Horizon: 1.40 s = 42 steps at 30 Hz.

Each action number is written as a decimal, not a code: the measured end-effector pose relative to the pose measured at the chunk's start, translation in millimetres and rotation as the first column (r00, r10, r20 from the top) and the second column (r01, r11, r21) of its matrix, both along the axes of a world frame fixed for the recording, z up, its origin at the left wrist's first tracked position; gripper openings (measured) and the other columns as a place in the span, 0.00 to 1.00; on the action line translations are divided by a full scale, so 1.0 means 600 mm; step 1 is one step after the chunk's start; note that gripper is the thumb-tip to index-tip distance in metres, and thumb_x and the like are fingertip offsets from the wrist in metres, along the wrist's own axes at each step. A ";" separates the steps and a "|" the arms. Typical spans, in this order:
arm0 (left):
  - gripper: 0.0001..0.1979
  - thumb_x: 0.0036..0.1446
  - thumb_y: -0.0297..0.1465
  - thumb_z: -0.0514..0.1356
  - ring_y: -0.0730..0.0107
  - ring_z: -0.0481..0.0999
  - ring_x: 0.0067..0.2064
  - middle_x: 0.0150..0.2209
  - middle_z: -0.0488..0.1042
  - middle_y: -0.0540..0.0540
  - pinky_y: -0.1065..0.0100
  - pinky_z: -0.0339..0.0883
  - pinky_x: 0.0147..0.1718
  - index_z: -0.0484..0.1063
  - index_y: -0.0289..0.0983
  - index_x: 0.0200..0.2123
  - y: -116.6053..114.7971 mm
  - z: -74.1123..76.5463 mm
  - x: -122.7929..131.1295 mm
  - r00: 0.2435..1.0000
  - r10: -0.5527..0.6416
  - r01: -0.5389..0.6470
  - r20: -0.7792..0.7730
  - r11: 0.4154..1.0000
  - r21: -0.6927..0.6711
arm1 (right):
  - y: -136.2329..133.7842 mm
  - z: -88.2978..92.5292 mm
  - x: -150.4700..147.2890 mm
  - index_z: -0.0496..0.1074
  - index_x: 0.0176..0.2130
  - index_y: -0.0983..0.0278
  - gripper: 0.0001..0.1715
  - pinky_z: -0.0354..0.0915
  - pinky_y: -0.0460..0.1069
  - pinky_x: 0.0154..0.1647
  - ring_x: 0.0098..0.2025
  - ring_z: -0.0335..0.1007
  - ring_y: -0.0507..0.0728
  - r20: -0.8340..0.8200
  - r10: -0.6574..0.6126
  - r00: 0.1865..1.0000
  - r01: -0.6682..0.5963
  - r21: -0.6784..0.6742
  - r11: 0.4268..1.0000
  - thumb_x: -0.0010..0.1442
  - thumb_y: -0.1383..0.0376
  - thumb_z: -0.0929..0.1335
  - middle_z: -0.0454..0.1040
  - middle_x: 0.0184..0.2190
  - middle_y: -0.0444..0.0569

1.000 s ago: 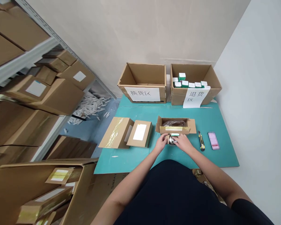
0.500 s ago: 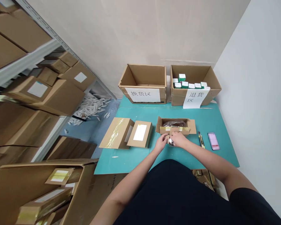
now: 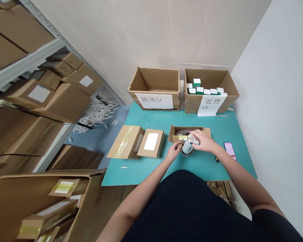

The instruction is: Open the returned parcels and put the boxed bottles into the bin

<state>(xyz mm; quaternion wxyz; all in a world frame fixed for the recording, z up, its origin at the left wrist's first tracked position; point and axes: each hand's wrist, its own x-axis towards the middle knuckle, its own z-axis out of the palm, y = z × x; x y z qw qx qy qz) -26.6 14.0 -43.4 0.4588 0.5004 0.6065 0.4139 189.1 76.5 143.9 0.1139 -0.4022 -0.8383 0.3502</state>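
My right hand (image 3: pixel 201 140) grips the top of a light-coloured insulated bottle (image 3: pixel 188 145) with a metallic lid. The bottle leans and stands partly out of a small box (image 3: pixel 186 155), whose sides are mostly hidden. At its left edge, my left hand (image 3: pixel 175 150) is closed on the small box. Just behind it lies an opened carton (image 3: pixel 206 131), with clear plastic wrap (image 3: pixel 183 132) inside and yellow tape on its front flap.
Two brown cartons (image 3: pixel 121 143) (image 3: pixel 158 153) lie left on the green table (image 3: pixel 151 174). Behind stand two signed bins (image 3: pixel 157 107) (image 3: pixel 192 107), the right holding several green-and-white boxes (image 3: pixel 196 82). A phone (image 3: pixel 229 150) lies right; my forearm mostly covers a cutter (image 3: pixel 217 160).
The bottle has come up out of the small box in my right hand, which moved up and right. My left hand stays at the box. My right forearm now covers most of the cutter.
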 end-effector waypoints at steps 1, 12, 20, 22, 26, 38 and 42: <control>0.18 0.55 0.34 0.62 0.70 0.68 0.28 0.24 0.66 0.53 0.68 0.66 0.31 0.77 0.36 0.49 0.000 0.003 0.001 1.000 -0.001 0.001 -0.003 1.000 0.001 | 0.000 0.010 0.006 0.66 0.62 0.60 0.37 0.65 0.57 0.57 0.52 0.69 0.62 -0.052 -0.023 0.998 0.023 -0.004 1.000 0.54 0.65 0.70 0.69 0.51 0.53; 0.22 0.61 0.37 0.59 0.61 0.76 0.45 0.49 0.74 0.40 0.60 0.71 0.46 0.71 0.39 0.57 -0.026 0.049 -0.001 0.994 0.111 -0.110 -0.021 0.992 0.055 | -0.027 0.060 0.020 0.67 0.61 0.57 0.34 0.64 0.60 0.60 0.54 0.67 0.63 -0.330 -0.144 0.933 0.169 0.050 0.984 0.56 0.63 0.70 0.69 0.53 0.52; 0.28 0.65 0.50 0.54 0.52 0.71 0.60 0.60 0.70 0.37 0.52 0.63 0.60 0.69 0.39 0.60 -0.049 0.166 0.002 0.987 -0.067 0.018 0.148 0.950 0.311 | -0.033 0.081 0.008 0.67 0.61 0.58 0.33 0.61 0.62 0.63 0.59 0.64 0.65 -0.484 -0.206 0.850 0.233 -0.005 0.973 0.56 0.61 0.70 0.68 0.55 0.54; 0.35 0.57 0.52 0.62 0.48 0.69 0.61 0.61 0.69 0.36 0.52 0.64 0.60 0.67 0.39 0.61 -0.050 0.179 0.009 0.955 -0.169 0.101 0.242 0.957 0.271 | -0.031 0.083 0.004 0.68 0.60 0.58 0.33 0.61 0.62 0.63 0.59 0.65 0.65 -0.522 -0.217 0.825 0.243 -0.019 0.970 0.57 0.59 0.70 0.68 0.55 0.53; 0.45 0.42 0.49 0.74 0.43 0.68 0.62 0.63 0.68 0.35 0.51 0.65 0.59 0.66 0.39 0.61 -0.051 0.187 0.016 0.921 -0.176 0.125 0.346 0.978 0.166 | -0.034 0.086 -0.006 0.66 0.62 0.56 0.34 0.60 0.62 0.65 0.60 0.65 0.65 -0.607 -0.286 0.742 0.262 -0.131 0.956 0.58 0.52 0.71 0.68 0.58 0.53; 0.48 0.39 0.57 0.72 0.43 0.76 0.51 0.54 0.75 0.33 0.49 0.72 0.47 0.67 0.38 0.60 -0.072 0.234 0.014 0.635 -0.255 0.360 0.730 0.933 0.013 | -0.047 0.083 -0.019 0.58 0.67 0.55 0.60 0.68 0.63 0.57 0.62 0.67 0.68 -0.663 -0.363 0.654 -0.045 -0.513 0.857 0.49 0.24 0.60 0.70 0.61 0.58; 0.47 0.44 0.59 0.68 0.45 0.79 0.46 0.50 0.76 0.32 0.48 0.73 0.44 0.67 0.36 0.60 -0.080 0.241 0.020 0.485 -0.263 0.492 0.834 0.871 -0.011 | -0.047 0.065 -0.025 0.66 0.61 0.54 0.54 0.70 0.64 0.53 0.57 0.73 0.69 -0.707 -0.409 0.576 -0.154 -0.586 0.796 0.43 0.32 0.73 0.77 0.54 0.55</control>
